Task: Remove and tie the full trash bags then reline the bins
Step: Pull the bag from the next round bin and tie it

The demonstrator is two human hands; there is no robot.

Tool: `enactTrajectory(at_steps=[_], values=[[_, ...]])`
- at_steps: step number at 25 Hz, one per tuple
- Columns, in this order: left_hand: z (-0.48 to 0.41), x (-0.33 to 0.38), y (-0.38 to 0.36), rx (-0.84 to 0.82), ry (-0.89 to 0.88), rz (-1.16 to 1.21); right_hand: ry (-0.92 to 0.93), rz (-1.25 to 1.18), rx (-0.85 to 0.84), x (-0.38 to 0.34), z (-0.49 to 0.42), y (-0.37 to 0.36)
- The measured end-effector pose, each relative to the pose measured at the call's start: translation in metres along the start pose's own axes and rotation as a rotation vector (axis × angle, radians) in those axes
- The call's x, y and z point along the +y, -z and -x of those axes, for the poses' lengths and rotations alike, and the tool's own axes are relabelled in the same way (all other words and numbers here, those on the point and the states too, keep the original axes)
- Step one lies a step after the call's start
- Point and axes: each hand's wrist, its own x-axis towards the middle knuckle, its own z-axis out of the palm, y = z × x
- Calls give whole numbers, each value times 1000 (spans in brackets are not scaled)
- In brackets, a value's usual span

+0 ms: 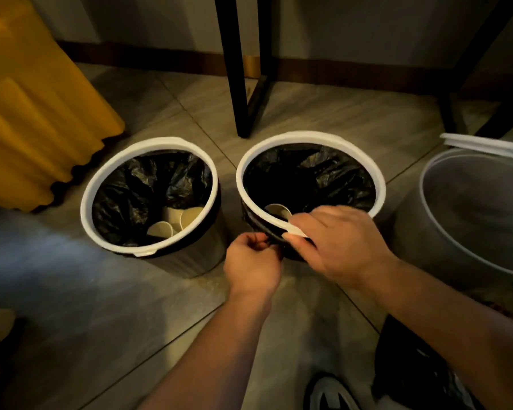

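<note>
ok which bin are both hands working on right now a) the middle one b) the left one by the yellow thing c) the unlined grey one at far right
a: the left hand pinches the black bag at its edge and the right hand grips the white ring, both at the middle bin's near rim

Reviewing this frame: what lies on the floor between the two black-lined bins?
Nothing. The head view shows only a narrow strip of bare tiled floor between the left bin and the right bin; the two bins do not touch.
</note>
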Motion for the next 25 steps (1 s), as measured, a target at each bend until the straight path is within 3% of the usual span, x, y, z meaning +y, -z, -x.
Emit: enactTrajectory(at_steps=[5,7,11,17,25], values=[[2,-1,6,-16,-3,122,-36,86,-396,-9,-5,22],[3,2,8,-37,25,183,-73,-8,-405,6,-9,39],[6,11,12,-65,101,301,-190,-235,-256,32,-24,75],[6,17,19,-141,126,296,-394,-224,204,91,-73,101],[7,32,19,-121,91,278,-1077,-749,488,160,-147,92]])
